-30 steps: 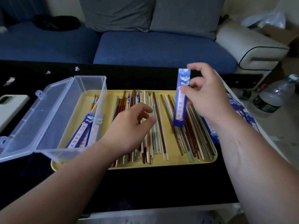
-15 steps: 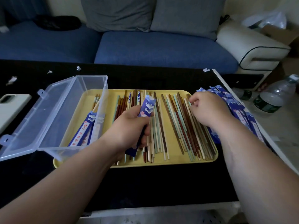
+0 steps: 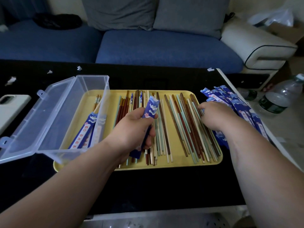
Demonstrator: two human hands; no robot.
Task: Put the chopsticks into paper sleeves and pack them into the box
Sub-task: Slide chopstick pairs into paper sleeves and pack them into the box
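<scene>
Left fingers [image 3: 151, 133]: curled round one blue paper sleeve [image 3: 152, 106], thumb on top; my left hand [image 3: 133, 129] is mid-frame.
Right fingers [image 3: 204, 107]: bent down onto the loose chopsticks [image 3: 181, 127], right of centre. I cannot tell if they are pinching or only touching.
Tray [image 3: 184, 93]: yellow, centre of the frame, with the chopsticks spread across it.
Box [image 3: 65, 111]: clear plastic, lid open, left of frame, with sleeved chopsticks [image 3: 87, 130] inside.
Spare sleeves [image 3: 238, 105]: a blue pile at the right, just beside my right hand [image 3: 217, 116].
</scene>
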